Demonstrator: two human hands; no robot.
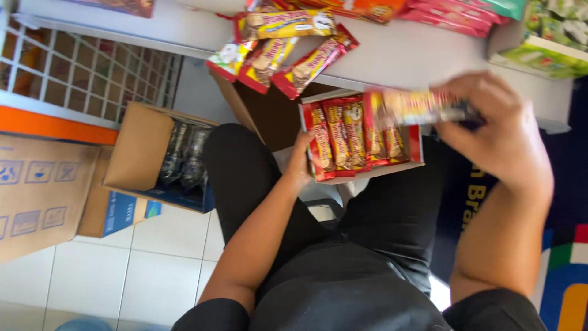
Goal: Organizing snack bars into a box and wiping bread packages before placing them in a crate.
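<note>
Here, from my remote seat, I see first the grey shelf (pixel 392 58) running across the far side, with loose red and yellow snack bars (pixel 282 52) lying scattered on it. At the left a big cardboard carton (pixel 40 190) stands on the tiled floor, and just beside it an open box of dark packets (pixel 184 156), flaps up so the content is reachable. The person sits with black trousers, and the small red display box (pixel 361 144) rests near the knees, under the shelf edge. The left hand (pixel 301 162) grips the near left corner of this box, I think to keep it steady and tilted toward the eyes; the fingers are closed on the cardboard. Inside, bars stand in a tight row. The right hand (pixel 496 132) is at the right, clamped on one wrapped bar (pixel 416 107), held flat just above the box; this bar is blurred.
</note>
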